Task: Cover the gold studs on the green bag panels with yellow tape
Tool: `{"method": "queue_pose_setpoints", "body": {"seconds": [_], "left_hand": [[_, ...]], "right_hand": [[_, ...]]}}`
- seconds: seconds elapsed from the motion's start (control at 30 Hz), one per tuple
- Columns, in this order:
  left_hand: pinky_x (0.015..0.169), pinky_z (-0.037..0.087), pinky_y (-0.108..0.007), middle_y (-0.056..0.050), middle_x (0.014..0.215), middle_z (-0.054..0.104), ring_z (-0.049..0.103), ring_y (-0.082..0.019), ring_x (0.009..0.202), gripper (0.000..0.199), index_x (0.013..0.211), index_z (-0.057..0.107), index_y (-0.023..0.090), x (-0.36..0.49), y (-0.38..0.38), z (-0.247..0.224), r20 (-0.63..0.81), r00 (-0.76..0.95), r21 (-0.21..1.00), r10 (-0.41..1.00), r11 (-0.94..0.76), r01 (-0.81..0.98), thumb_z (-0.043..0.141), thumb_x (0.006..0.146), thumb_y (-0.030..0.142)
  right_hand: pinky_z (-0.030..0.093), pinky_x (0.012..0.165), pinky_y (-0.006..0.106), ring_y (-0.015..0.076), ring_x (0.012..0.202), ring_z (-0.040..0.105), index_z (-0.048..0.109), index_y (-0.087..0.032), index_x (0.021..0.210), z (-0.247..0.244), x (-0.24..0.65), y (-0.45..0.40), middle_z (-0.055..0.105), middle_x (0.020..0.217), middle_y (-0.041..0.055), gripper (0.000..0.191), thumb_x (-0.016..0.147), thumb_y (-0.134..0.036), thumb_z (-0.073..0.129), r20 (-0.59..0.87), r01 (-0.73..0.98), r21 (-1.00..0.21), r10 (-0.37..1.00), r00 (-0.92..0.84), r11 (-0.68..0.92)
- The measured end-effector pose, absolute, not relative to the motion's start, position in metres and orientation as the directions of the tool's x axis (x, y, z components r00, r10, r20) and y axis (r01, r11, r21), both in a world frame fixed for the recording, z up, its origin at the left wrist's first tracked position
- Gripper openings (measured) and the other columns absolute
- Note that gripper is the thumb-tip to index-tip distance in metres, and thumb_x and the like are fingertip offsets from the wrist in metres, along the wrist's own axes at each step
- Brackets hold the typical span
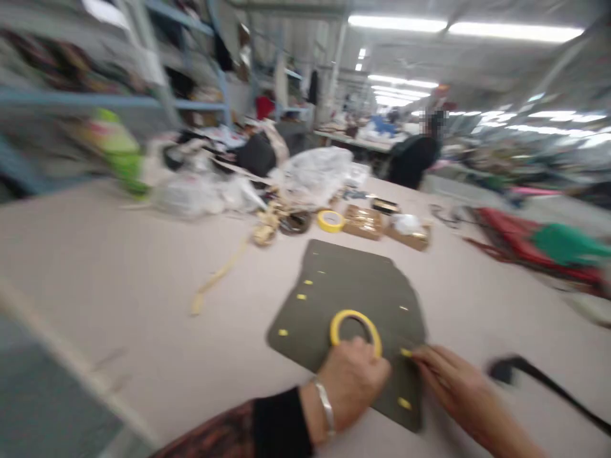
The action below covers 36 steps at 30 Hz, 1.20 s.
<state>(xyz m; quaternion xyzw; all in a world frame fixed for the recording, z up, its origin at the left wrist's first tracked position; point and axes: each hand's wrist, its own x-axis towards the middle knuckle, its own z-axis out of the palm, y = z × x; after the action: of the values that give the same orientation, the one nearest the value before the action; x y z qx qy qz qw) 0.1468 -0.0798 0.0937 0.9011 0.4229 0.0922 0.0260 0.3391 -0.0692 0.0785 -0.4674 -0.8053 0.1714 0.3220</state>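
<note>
Beneath and all around both hands spreads a pale table (143,267). Well beyond the right hand, to its right, lies a heap of red fabric (506,238) with a green piece (566,243) on it. Far ahead of the left hand sits a white plastic bag (312,172). Directly under the left hand, and reaching the right hand's fingertips, a dark panel (353,280) lies flat. Near the right hand, to its right, is a black strap (539,372). The left hand (353,378) is curled closed on the near edge of a yellow tape roll (335,331), which is tilted over the panel. The right hand (458,381) has its fingers drawn narrow at the end of a small tape piece (405,352) by the panel's right edge; blur hides whether they pinch or press it. Ahead of the left hand, past the panel, rests a second tape roll (330,227). Just nearer than the right fingertips is another tape piece (404,403).
</note>
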Motion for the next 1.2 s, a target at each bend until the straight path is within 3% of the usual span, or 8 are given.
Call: {"method": "queue_pose_setpoints", "body": {"seconds": [0.17, 0.37, 0.47, 0.67, 0.77, 0.93, 1.1, 1.2], "left_hand": [[0.068, 0.049, -0.033, -0.006, 0.087, 0.062, 0.056, -0.021, 0.08, 0.015, 0.086, 0.057, 0.018, 0.181, -0.073, 0.081, 0.156, 0.721, 0.277, 0.675, -0.73, 0.624, 0.047, 0.09, 0.008], [0.069, 0.046, -0.032, -0.005, 0.086, 0.061, 0.055, -0.021, 0.078, 0.019, 0.084, 0.058, 0.019, 0.175, -0.072, 0.083, 0.137, 0.7, 0.292, 0.701, -0.704, 0.648, 0.046, 0.089, 0.005], [0.07, 0.047, -0.033, -0.005, 0.088, 0.062, 0.055, -0.022, 0.08, 0.018, 0.085, 0.058, 0.019, 0.177, -0.072, 0.083, 0.106, 0.704, 0.299, 0.703, -0.697, 0.651, 0.047, 0.088, 0.005], [0.07, 0.049, -0.033, -0.004, 0.087, 0.063, 0.057, -0.021, 0.08, 0.022, 0.085, 0.059, 0.02, 0.175, -0.07, 0.081, 0.13, 0.701, 0.299, 0.701, -0.702, 0.646, 0.046, 0.085, 0.003], [0.072, 0.051, -0.03, -0.003, 0.087, 0.065, 0.059, -0.018, 0.079, 0.022, 0.091, 0.06, 0.021, 0.17, -0.066, 0.084, 0.269, 0.671, 0.337, 0.691, -0.72, 0.607, 0.045, 0.089, 0.005], [0.081, 0.054, -0.022, -0.001, 0.098, 0.069, 0.066, -0.013, 0.089, 0.022, 0.115, 0.056, 0.023, 0.16, -0.063, 0.096, 0.522, 0.561, 0.494, 0.643, -0.763, 0.416, 0.043, 0.097, 0.02], [0.086, 0.054, -0.019, -0.005, 0.12, 0.067, 0.067, -0.013, 0.102, 0.04, 0.136, 0.04, 0.022, 0.159, -0.069, 0.104, 0.55, 0.514, 0.48, 0.658, -0.753, 0.451, 0.043, 0.098, 0.031], [0.084, 0.055, -0.019, -0.005, 0.117, 0.069, 0.069, -0.012, 0.098, 0.038, 0.134, 0.04, 0.02, 0.162, -0.075, 0.103, 0.547, 0.506, 0.473, 0.667, -0.745, 0.47, 0.04, 0.099, 0.033]], "right_hand": [[0.054, 0.072, 0.029, 0.017, 0.077, 0.063, 0.064, -0.017, 0.09, 0.106, 0.413, -0.089, 0.064, 0.081, 0.0056, 0.017, 0.093, -0.011, 0.048, 0.223, 0.852, -0.171, 0.861, -0.457, 0.496], [0.051, 0.072, 0.028, 0.0182, 0.076, 0.06, 0.062, -0.015, 0.087, 0.099, 0.396, -0.07, 0.062, 0.081, 0.0062, 0.015, 0.09, -0.005, 0.052, 0.054, 0.807, 0.006, 0.806, -0.59, 0.59], [0.048, 0.068, 0.027, 0.0179, 0.071, 0.061, 0.062, -0.015, 0.082, 0.102, 0.391, -0.065, 0.064, 0.078, 0.0064, 0.017, 0.091, -0.006, 0.051, -0.058, 0.833, 0.05, 0.834, -0.549, 0.551], [0.042, 0.062, 0.025, 0.0185, 0.071, 0.067, 0.067, -0.016, 0.073, 0.108, 0.377, -0.056, 0.072, 0.075, 0.0072, 0.022, 0.087, -0.011, 0.051, -0.148, 0.976, -0.081, 0.966, -0.213, 0.202], [0.039, 0.059, 0.025, 0.0181, 0.071, 0.067, 0.068, -0.017, 0.069, 0.11, 0.373, -0.06, 0.072, 0.072, 0.0067, 0.023, 0.083, -0.011, 0.051, -0.139, 0.984, -0.162, 0.986, -0.092, 0.069], [0.038, 0.055, 0.023, 0.0156, 0.062, 0.064, 0.067, -0.018, 0.063, 0.112, 0.373, -0.088, 0.07, 0.065, 0.0037, 0.019, 0.078, -0.011, 0.057, -0.189, 0.936, -0.34, 0.968, -0.166, 0.094], [0.047, 0.066, 0.024, 0.0144, 0.069, 0.063, 0.068, -0.019, 0.092, 0.117, 0.366, -0.112, 0.07, 0.08, 0.0034, 0.016, 0.086, -0.014, 0.054, 0.223, 0.737, -0.633, 0.968, -0.118, 0.236], [0.05, 0.072, 0.026, 0.0155, 0.078, 0.062, 0.064, -0.018, 0.105, 0.121, 0.359, -0.117, 0.068, 0.091, 0.0056, 0.022, 0.087, -0.012, 0.053, 0.413, 0.622, -0.645, 0.887, -0.205, 0.444]]}}
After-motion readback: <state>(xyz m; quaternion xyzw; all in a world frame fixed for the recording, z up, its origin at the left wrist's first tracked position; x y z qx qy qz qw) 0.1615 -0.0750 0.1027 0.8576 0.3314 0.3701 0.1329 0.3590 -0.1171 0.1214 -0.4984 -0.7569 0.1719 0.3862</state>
